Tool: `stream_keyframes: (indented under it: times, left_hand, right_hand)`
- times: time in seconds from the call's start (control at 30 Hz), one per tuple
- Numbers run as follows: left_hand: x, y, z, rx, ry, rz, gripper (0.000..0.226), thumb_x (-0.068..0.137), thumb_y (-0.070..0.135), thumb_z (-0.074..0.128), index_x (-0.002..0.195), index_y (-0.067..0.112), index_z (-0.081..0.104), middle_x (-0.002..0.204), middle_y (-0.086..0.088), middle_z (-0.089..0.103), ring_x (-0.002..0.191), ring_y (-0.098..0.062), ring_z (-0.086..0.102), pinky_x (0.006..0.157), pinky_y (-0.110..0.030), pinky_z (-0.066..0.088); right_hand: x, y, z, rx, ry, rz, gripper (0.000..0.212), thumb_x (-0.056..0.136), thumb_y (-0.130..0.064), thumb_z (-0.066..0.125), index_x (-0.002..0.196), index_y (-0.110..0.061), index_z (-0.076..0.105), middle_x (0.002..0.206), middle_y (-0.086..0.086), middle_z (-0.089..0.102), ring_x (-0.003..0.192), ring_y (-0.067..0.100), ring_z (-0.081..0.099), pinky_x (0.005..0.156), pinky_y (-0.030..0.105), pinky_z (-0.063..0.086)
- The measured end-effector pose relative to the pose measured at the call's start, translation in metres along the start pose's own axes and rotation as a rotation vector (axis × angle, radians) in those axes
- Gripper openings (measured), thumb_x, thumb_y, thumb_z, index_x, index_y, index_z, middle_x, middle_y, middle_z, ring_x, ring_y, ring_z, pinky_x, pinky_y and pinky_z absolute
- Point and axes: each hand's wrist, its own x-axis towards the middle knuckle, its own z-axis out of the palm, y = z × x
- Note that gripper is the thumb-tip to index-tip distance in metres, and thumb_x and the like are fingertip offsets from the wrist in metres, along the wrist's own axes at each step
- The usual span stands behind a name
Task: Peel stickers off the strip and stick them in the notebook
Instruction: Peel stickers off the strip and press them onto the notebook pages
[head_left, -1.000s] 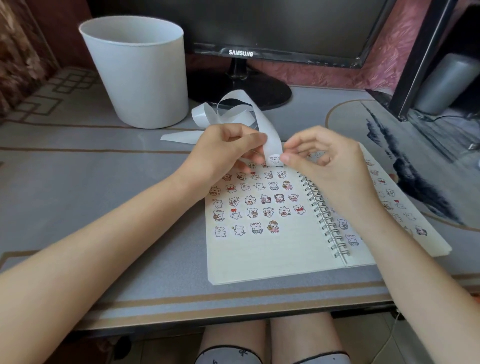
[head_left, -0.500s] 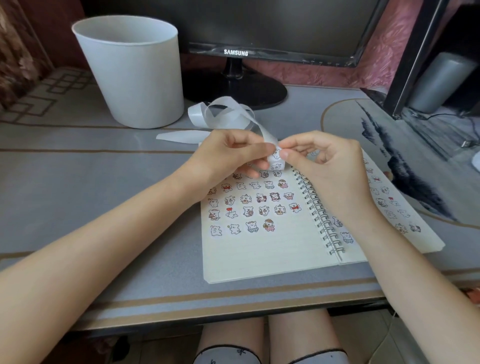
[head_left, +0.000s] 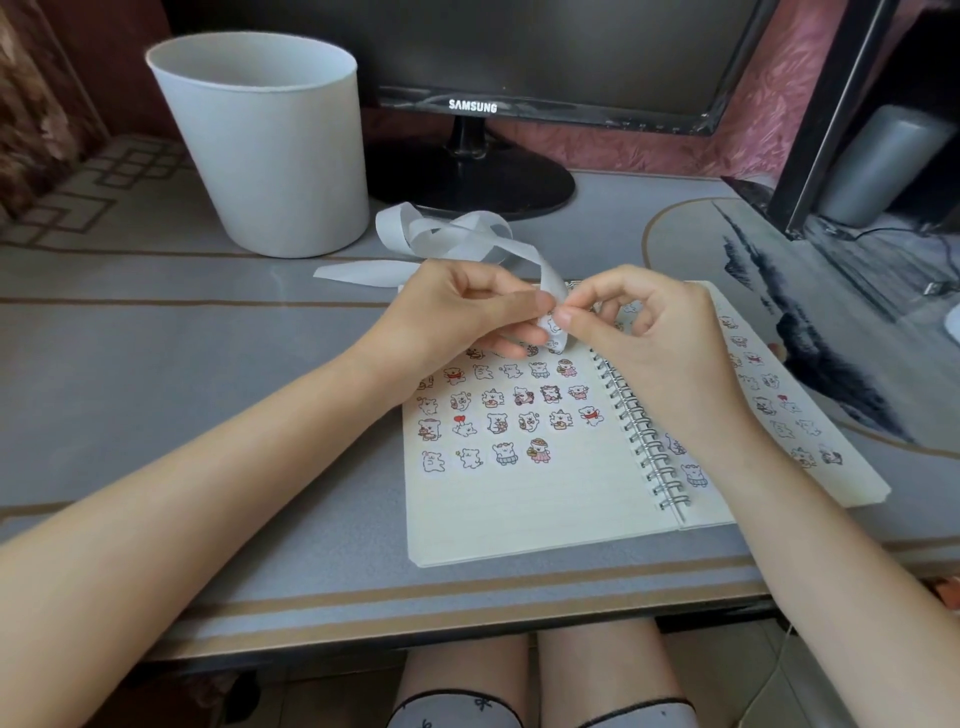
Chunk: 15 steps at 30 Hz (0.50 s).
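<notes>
An open spiral notebook (head_left: 519, 509) lies on the desk, its left page covered with rows of small cartoon stickers (head_left: 498, 410). A long white sticker strip (head_left: 457, 236) curls in loops behind the notebook. Its near end hangs between my hands above the top of the page. My left hand (head_left: 462, 312) pinches that end from the left. My right hand (head_left: 639, 322) pinches at a sticker on the strip (head_left: 553, 325) with thumb and forefinger. More stickers show on the right page (head_left: 779, 410).
A white bucket (head_left: 265, 161) stands at the back left. A monitor stand (head_left: 467, 176) sits behind the strip. A patterned mat (head_left: 831, 332) and a cable lie to the right. The desk's front edge (head_left: 415, 608) is near my knees.
Both hands have stayed together above the notebook's top edge. My right thumb and forefinger have closed tighter on the strip's end beside my left fingertips.
</notes>
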Motion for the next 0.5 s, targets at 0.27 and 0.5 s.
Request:
stream_keyframes:
  times: [0.27,0.5]
  left_hand:
    - [0.0,0.001,0.0,-0.073,0.035,-0.068,0.007,0.086,0.011,0.066,0.083,0.005,0.069,0.073,0.0,0.069,0.068,-0.008,0.07,0.056,-0.015,0.052]
    - [0.002,0.0,-0.002,-0.015,0.071,-0.071,0.011,0.088,0.012,0.064,0.084,0.002,0.067,0.072,-0.003,0.068,0.062,-0.005,0.066,0.052,-0.014,0.05]
  right_hand:
    - [-0.003,0.005,0.001,-0.177,0.0,-0.163,0.006,0.084,-0.02,0.069,0.082,-0.015,0.067,0.092,-0.008,0.06,0.088,0.01,0.054,0.083,0.029,0.043]
    - [-0.012,-0.006,-0.007,-0.002,-0.063,-0.035,0.003,0.083,-0.015,0.069,0.083,-0.014,0.066,0.076,-0.01,0.061,0.062,-0.003,0.055,0.062,0.008,0.036]
